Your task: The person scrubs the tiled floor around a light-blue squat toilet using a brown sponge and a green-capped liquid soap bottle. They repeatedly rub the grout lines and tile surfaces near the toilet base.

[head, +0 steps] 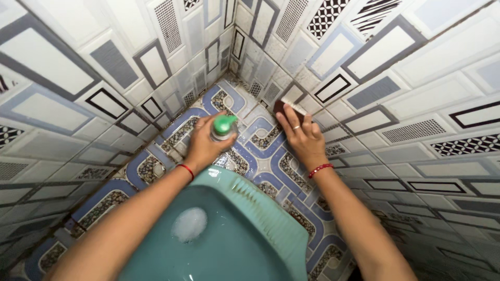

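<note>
At the centre left of the frame the left hand (204, 145) is wrapped around a clear bottle (225, 130) with a green cap, its fingers closed on the body so that only the cap and a little of the neck show above the knuckles. The bottle stands roughly upright, tipped slightly toward the upper right, and is held just above the patterned blue-and-white floor tiles (260, 151). A red thread band sits on that wrist. Below both arms, at the bottom centre, lies the green squat toilet pan (250, 229), with a patch of white foam in its basin; neither hand touches it. To the right, the right hand (301, 136) lies flat with the fingers together and stretched toward the upper centre, pressing down on a dark scrub pad with a pale top (288, 107). The pad sits at the floor's edge, touching or nearly touching the base of the tiled wall (396, 88), its long side running along that joint. The right hand is the nearer one to the pad; the bottle is just to its left, apart from it.
</note>
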